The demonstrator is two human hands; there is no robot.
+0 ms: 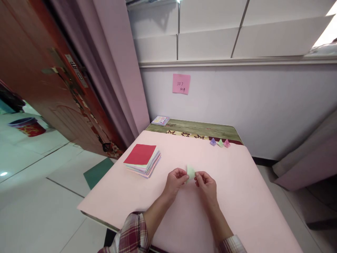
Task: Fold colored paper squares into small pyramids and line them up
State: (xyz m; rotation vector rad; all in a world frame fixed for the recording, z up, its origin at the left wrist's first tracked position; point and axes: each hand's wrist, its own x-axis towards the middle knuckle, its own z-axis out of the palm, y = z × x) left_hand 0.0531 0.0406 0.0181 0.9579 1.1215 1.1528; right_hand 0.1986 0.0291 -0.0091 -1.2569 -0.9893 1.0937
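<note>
Both hands meet over the middle of the pink table cover (237, 211). My left hand (176, 181) and my right hand (204, 183) pinch a small pale green folded paper (190, 172) between their fingertips, its upper edge sticking up between them. A stack of coloured square papers (142, 160) with a red sheet on top lies to the left of my hands. Three small folded paper shapes, purple (212, 142), green (220, 143) and pink (226, 143), sit in a row at the far edge of the cover.
A small packet (160, 120) lies on the bare wooden table end (210, 129) by the wall. A pink sticky note (181, 83) hangs on the wall. A brown door (39, 70) and curtain (110, 63) stand left. A green sheet (98, 172) lies on the floor.
</note>
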